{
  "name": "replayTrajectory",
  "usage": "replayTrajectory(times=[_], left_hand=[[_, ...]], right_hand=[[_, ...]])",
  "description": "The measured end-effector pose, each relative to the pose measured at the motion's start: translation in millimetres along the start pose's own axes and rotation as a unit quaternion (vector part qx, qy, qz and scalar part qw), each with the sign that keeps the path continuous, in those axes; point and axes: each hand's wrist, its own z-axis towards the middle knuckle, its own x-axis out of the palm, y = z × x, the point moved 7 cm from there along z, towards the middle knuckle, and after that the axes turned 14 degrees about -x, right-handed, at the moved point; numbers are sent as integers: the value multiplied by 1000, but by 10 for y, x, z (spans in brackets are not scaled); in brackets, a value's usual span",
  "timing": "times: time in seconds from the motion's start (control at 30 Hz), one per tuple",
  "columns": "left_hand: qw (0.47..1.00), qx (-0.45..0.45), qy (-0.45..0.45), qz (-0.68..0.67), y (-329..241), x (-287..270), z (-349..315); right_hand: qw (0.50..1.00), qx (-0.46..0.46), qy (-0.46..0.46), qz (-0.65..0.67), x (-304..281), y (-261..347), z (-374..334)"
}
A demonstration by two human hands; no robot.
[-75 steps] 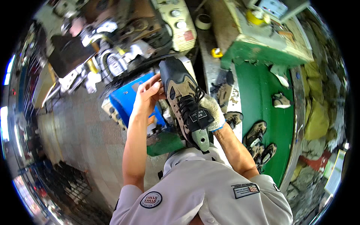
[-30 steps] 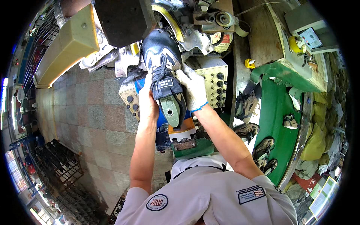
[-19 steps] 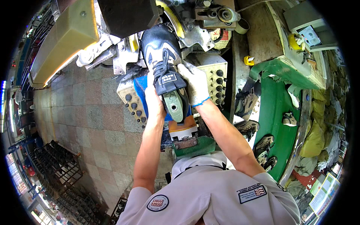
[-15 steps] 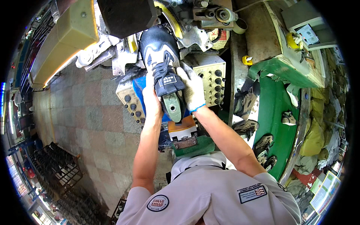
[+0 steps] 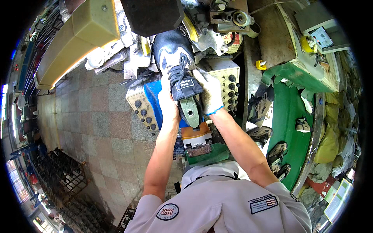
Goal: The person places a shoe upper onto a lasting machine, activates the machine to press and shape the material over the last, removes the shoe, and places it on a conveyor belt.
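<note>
A black, white and grey lace-up shoe upper (image 5: 177,54) is stretched over a green shoe last (image 5: 190,110), its toe up between the machine's metal plates and yellow-edged jaws. My left hand (image 5: 168,100), apparently bare, wraps along the left side of the shoe near the heel. On the opposite side my right hand (image 5: 210,92), in a whitish glove with a blue cuff, presses round the shoe beside the laces. The palms and some fingers are hidden behind the shoe. Just below the heel end is an orange-and-white block (image 5: 196,135) of the machine.
A dark machine head (image 5: 152,15) hangs over the toe, with a beige cover (image 5: 79,37) at left. Control panels with black knobs (image 5: 143,112) flank the shoe. Several shoes lie on a green conveyor (image 5: 293,116) at right. Racks of dark shoes (image 5: 64,171) stand lower left.
The whole view has shifted slightly, so everything appears a little further right. Both hands keep their hold on the shoe, which stays in the machine.
</note>
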Motion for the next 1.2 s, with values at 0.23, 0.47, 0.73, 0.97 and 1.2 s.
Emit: replayTrajectory(times=[0.23, 0.47, 0.73, 0.97, 1.2], left_hand=[[998, -58, 3, -32, 50, -21, 50], [972, 111, 21, 204, -157, -82, 165], [972, 122, 23, 201, -236, -138, 61], [967, 145, 13, 210, -249, -32, 49], [992, 36, -47, 111, -412, -174, -272]], right_hand=[[992, 68, -2, 109, 55, -129, -45], [974, 57, -26, 216, 127, -306, -58], [988, 31, -16, 148, 184, -115, -114], [980, 52, -21, 192, 152, -156, -42], [994, 75, -22, 80, -241, -208, -84]])
